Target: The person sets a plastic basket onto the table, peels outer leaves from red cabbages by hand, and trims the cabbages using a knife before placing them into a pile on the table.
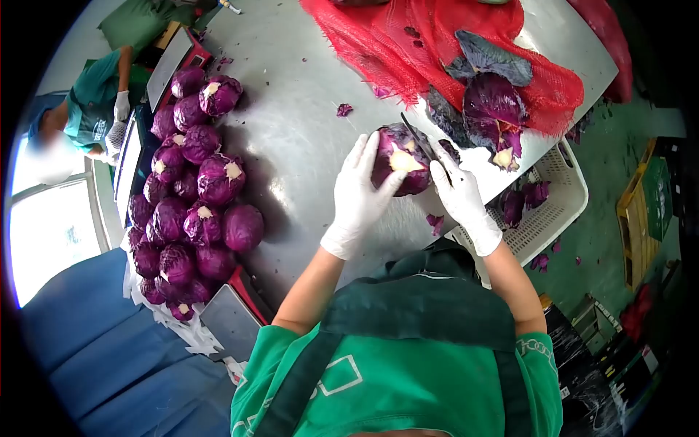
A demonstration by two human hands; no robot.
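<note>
A purple cabbage (pixel 391 148) with its pale cut stem facing up is between my gloved hands on the metal table (pixel 306 95). My left hand (pixel 362 193) is wrapped round its left side, the thumb near the stem. My right hand (pixel 461 193) is closed on a dark-bladed knife (pixel 415 132), whose blade lies over the cabbage's right side. Just right of the cabbage, loose outer leaves (pixel 495 102) with a pale stem piece rest partly on a red mesh sack (pixel 408 51).
Many purple cabbages (pixel 200 226) are piled at the table's left side. A white crate (pixel 574 182) with leaf scraps stands below the table's right edge. Small leaf bits (pixel 344 110) lie on the table. Another person (pixel 98 109) in gloves works at the far left.
</note>
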